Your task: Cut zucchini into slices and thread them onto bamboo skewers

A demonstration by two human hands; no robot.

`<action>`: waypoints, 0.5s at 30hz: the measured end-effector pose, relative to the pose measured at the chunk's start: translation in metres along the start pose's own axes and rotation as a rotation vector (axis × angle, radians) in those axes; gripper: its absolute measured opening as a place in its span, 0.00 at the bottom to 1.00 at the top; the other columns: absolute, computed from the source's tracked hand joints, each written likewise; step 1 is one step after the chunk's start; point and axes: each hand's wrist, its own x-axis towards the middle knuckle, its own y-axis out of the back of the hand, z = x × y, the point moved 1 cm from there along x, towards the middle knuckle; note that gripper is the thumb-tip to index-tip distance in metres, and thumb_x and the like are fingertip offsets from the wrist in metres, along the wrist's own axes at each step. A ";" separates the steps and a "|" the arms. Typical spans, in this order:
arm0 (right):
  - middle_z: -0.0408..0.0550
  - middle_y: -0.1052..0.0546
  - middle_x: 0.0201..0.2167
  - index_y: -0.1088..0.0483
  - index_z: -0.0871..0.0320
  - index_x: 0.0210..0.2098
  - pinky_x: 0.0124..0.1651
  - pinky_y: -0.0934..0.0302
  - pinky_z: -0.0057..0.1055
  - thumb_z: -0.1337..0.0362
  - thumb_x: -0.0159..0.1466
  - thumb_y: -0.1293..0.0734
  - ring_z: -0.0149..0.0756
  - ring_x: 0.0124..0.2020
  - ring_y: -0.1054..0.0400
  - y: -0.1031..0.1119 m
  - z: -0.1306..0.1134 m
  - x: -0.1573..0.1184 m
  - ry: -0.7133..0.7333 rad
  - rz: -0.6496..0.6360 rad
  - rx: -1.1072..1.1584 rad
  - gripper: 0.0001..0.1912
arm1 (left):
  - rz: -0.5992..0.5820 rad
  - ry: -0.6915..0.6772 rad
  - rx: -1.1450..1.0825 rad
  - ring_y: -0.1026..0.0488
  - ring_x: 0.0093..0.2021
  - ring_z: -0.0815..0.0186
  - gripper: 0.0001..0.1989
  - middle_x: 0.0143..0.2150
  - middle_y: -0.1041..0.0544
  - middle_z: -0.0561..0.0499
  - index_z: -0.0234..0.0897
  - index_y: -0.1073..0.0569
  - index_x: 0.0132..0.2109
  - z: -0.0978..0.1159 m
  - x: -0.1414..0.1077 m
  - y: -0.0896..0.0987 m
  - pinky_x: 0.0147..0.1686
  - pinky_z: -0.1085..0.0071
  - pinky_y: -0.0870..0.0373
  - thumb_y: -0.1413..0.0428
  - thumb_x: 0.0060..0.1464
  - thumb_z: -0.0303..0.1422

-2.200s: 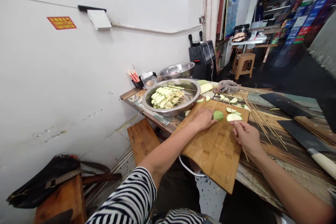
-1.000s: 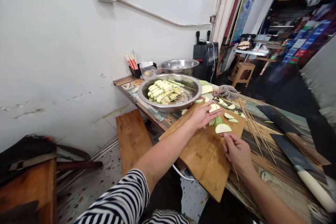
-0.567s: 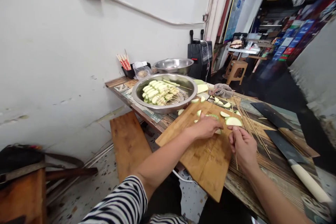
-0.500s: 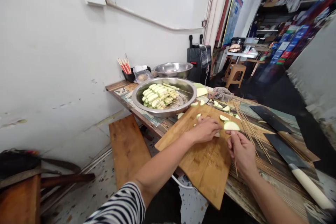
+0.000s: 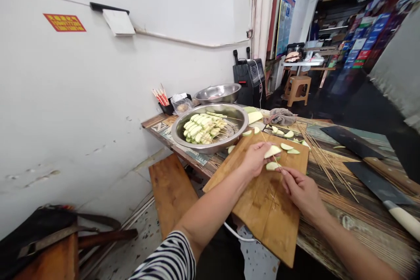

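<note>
Since a moment ago, the left hand (image 5: 256, 158) has come up off the board (image 5: 259, 214) and now brings a pale slice (image 5: 272, 151) to the skewer (image 5: 276, 161). Its fingers pinch that slice by the near side, thumb on top. We cannot tell whether the point is through it; the skewer crosses at the slice, its tip end slanting up and away.

The right hand (image 5: 302, 190) pinches the skewer lower down, between thumb and forefinger. A second slice (image 5: 272, 166) sits just beside those fingers, tilted where it earlier faced us flat. Both hands are now close together above the board; we had them farther apart, the left one down on the board.

Our reading: fetching has given way to threading, with one slice already on and another being lined up. The left fingertips look near the skewer's path, so care seems due there.

Other slices (image 5: 287, 146) lie loose at the board's far right. Beyond, on the worktop (image 5: 331, 214), bare skewers (image 5: 323, 162) fan out beside two knives (image 5: 377, 182). The bowl (image 5: 179, 133), left of the board, holds a heap of filled skewers (image 5: 200, 129), seemingly unchanged.
</note>
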 end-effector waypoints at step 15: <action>0.38 0.39 0.13 0.28 0.59 0.30 0.18 0.57 0.26 0.46 0.58 0.36 0.27 0.14 0.49 0.022 -0.006 0.018 0.107 0.191 -0.062 0.21 | -0.168 -0.185 0.447 0.28 0.39 0.64 0.18 0.44 0.24 0.42 0.33 0.29 0.52 -0.019 -0.008 -0.011 0.42 0.66 0.31 0.55 0.63 0.37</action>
